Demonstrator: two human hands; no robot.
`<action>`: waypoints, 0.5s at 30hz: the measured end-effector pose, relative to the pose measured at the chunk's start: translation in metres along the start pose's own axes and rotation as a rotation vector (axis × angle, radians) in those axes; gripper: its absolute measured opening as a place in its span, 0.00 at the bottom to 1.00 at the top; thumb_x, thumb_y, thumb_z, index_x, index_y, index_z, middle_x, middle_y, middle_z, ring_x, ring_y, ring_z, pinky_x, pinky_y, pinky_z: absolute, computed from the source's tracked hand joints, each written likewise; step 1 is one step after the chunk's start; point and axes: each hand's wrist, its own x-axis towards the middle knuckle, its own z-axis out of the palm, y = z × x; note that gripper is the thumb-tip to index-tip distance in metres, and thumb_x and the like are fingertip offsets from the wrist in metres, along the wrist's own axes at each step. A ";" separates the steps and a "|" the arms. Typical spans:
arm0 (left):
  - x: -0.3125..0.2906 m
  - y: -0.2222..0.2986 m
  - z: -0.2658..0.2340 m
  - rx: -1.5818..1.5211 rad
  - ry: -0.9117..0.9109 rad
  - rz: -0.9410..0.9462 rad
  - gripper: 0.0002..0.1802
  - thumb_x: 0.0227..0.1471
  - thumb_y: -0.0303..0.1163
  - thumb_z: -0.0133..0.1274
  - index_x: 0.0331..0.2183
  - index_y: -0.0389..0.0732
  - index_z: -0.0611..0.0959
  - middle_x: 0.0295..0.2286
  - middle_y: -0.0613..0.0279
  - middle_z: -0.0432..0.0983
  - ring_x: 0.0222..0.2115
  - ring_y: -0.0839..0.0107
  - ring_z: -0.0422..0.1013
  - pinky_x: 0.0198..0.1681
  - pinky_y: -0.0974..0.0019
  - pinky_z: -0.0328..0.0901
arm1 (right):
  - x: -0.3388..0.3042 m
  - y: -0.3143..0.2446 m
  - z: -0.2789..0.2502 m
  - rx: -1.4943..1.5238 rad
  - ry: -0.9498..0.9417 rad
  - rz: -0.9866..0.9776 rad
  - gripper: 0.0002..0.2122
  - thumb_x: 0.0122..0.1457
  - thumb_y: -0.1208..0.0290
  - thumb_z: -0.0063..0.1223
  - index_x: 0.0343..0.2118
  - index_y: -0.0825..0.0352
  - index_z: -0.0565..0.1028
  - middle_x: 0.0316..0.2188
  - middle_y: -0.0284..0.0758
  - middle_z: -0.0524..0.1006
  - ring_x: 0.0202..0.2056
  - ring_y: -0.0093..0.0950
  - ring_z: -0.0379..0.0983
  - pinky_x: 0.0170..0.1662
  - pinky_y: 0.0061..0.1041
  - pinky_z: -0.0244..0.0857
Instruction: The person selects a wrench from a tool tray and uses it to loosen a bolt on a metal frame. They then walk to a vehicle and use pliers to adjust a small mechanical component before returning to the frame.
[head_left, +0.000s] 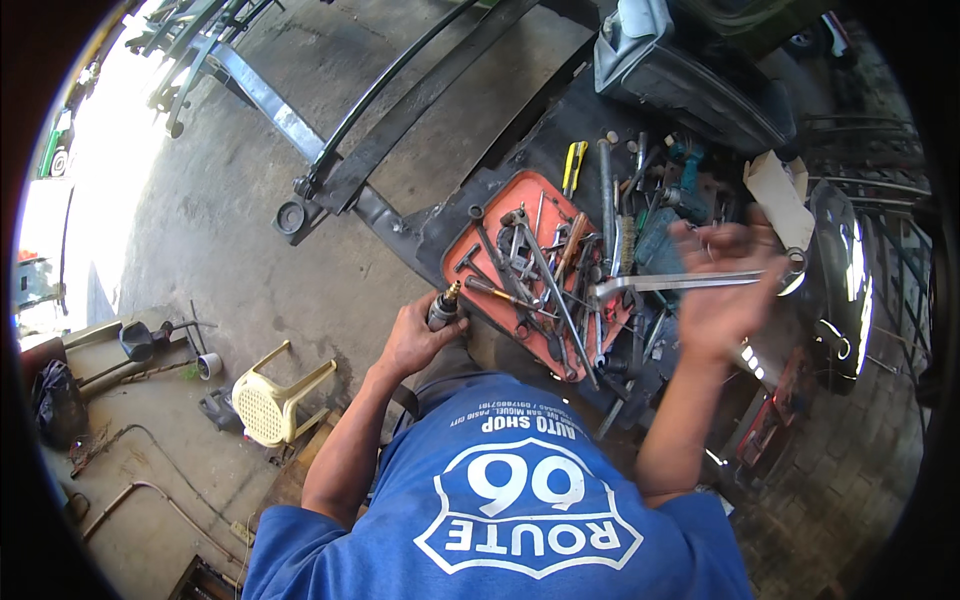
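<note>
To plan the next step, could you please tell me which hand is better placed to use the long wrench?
Probably the right hand: the long wrench lies across it, though blur hides the grip. The left hand is apart from it, holding a dark cylindrical part.

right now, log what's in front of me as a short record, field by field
left hand: left hand holds a dark cylindrical part with a brass-coloured tip
right hand: right hand, motion-blurred, has a long silver wrench across it; exact grip unclear
tray: orange-red tray, heaped with hand tools
beyond tray: yellow-handled tool
right of tray: teal power tool, cardboard box
floor, left: cream plastic stool
</note>
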 end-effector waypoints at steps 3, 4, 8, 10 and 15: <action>0.006 0.006 0.005 0.026 0.001 0.059 0.20 0.54 0.40 0.66 0.39 0.34 0.81 0.26 0.61 0.79 0.26 0.73 0.72 0.34 0.62 0.69 | -0.027 0.047 -0.013 -0.361 -0.157 0.497 0.18 0.74 0.52 0.41 0.53 0.63 0.69 0.26 0.31 0.75 0.24 0.24 0.74 0.33 0.31 0.73; 0.008 0.009 0.006 0.035 -0.005 0.069 0.20 0.53 0.40 0.66 0.40 0.34 0.81 0.26 0.60 0.80 0.27 0.72 0.73 0.34 0.61 0.69 | -0.035 0.061 -0.018 -0.631 -0.164 0.709 0.17 0.74 0.55 0.44 0.52 0.65 0.69 0.25 0.31 0.76 0.22 0.25 0.73 0.31 0.30 0.71; 0.019 0.016 0.011 0.122 -0.089 -0.119 0.22 0.53 0.41 0.66 0.42 0.33 0.82 0.28 0.56 0.81 0.28 0.69 0.76 0.36 0.59 0.71 | -0.062 0.085 -0.035 -1.124 -0.467 0.371 0.12 0.69 0.64 0.56 0.46 0.68 0.73 0.22 0.33 0.76 0.23 0.21 0.71 0.30 0.28 0.66; 0.023 0.020 0.012 0.143 -0.114 -0.121 0.23 0.53 0.41 0.66 0.42 0.33 0.82 0.28 0.55 0.81 0.28 0.69 0.76 0.36 0.59 0.71 | -0.060 0.079 -0.038 -1.095 -0.500 0.392 0.11 0.68 0.65 0.57 0.43 0.68 0.75 0.21 0.34 0.76 0.24 0.21 0.71 0.30 0.28 0.65; 0.022 0.027 0.016 0.179 -0.165 -0.083 0.23 0.52 0.42 0.66 0.43 0.33 0.83 0.27 0.55 0.81 0.28 0.70 0.76 0.36 0.61 0.71 | -0.042 0.058 -0.041 -1.082 -0.624 0.446 0.13 0.68 0.62 0.57 0.40 0.70 0.80 0.25 0.38 0.80 0.27 0.24 0.72 0.35 0.29 0.67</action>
